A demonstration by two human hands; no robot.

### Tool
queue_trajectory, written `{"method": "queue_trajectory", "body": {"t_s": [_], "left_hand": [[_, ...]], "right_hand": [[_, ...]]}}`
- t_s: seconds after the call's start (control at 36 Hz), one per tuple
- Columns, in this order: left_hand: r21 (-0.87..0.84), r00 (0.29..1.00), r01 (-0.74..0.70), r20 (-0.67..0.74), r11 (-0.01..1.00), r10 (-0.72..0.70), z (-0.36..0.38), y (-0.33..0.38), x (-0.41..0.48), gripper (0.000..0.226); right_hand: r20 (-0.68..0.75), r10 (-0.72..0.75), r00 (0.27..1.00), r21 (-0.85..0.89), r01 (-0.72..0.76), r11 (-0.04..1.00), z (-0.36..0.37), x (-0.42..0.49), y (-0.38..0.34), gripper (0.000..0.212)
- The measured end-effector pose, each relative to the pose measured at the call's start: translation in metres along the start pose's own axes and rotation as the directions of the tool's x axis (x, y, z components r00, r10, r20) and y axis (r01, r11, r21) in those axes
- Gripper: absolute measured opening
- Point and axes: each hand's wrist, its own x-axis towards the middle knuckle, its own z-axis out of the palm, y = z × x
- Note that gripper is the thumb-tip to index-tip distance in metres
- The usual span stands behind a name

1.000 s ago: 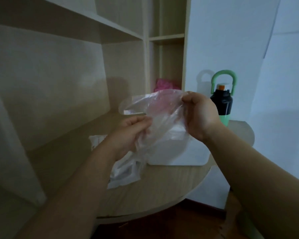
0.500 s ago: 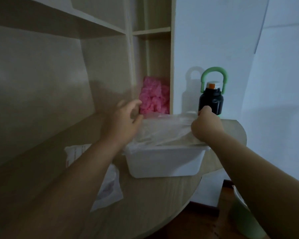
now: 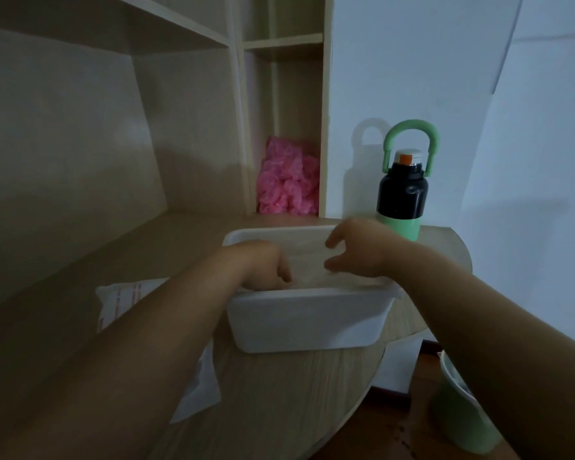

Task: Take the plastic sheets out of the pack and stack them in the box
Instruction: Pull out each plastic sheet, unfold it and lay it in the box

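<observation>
Left hand (image 3: 266,265) set inside box (image 3: 306,322), fingers bent onto plastic sheets (image 3: 309,263), grip unclear; right hand (image 3: 359,250) held slack above.

A single wide-angle view from the person's head looks forward and down along both forearms onto the counter (image 3: 296,386). It sits close in. The white box (image 3: 309,323) fills the middle, with the left hand (image 3: 263,267) and right hand (image 3: 359,250) over it. The shelves (image 3: 283,41) and wall (image 3: 412,61) stand at the far side, and the floor (image 3: 399,426) shows at near right.
</observation>
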Motion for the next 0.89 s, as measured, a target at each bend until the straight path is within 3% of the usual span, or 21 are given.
{"method": "queue_trajectory", "body": {"t_s": [0.11, 0.17, 0.22, 0.33, 0.44, 0.53, 0.58, 0.64, 0.72, 0.89], "left_hand": [[0.055, 0.995, 0.030, 0.092, 0.998, -0.035, 0.007, 0.003, 0.008, 0.029], [0.074, 0.998, 0.039, 0.055, 0.997, -0.043, 0.006, 0.002, 0.007, 0.030], [0.068, 0.998, 0.045, -0.042, 0.997, -0.042, 0.004, 0.000, 0.002, 0.031], [-0.095, 0.965, -0.004, -0.261, 0.995, -0.021, -0.006, -0.005, -0.022, 0.021], [-0.306, 0.891, -0.072, -0.447, 0.949, -0.077, -0.007, -0.010, -0.050, 0.026], [-0.416, 0.925, -0.089, -0.372, 0.905, -0.080, 0.002, -0.010, -0.072, 0.035], [-0.403, 0.961, -0.073, -0.274, 0.912, -0.044, 0.010, -0.012, -0.080, 0.044], [-0.316, 0.970, -0.066, -0.244, 0.947, -0.014, 0.021, -0.014, -0.087, 0.030], [-0.280, 0.936, -0.104, -0.351, 0.954, -0.001, 0.031, -0.017, -0.097, 0.009], [-0.322, 0.867, -0.178, -0.498, 0.930, -0.006, 0.057, -0.022, -0.123, 0.019]], "right_hand": [[0.340, 0.031, 0.940, -0.128, 0.013, 0.992, 0.009, 0.004, -0.006, 0.045], [0.389, 0.072, 0.918, -0.195, 0.005, 0.981, 0.008, 0.007, -0.007, 0.044], [0.389, 0.075, 0.918, -0.128, -0.027, 0.991, 0.005, 0.012, -0.005, 0.045], [0.225, 0.043, 0.973, 0.171, -0.083, 0.982, -0.004, 0.012, -0.009, 0.032], [-0.016, 0.036, 0.999, 0.272, -0.030, 0.962, -0.006, -0.003, -0.017, 0.035], [-0.028, -0.003, 1.000, 0.308, 0.012, 0.951, -0.003, -0.022, -0.027, 0.037], [-0.005, -0.040, 0.999, 0.315, 0.039, 0.948, 0.000, -0.032, -0.034, 0.039], [0.017, -0.076, 0.997, 0.322, 0.067, 0.944, 0.004, -0.044, -0.040, 0.037], [0.004, -0.108, 0.994, 0.306, 0.102, 0.947, 0.010, -0.056, -0.045, 0.030], [-0.097, -0.172, 0.980, 0.303, 0.194, 0.933, 0.024, -0.079, -0.059, 0.035]]}}
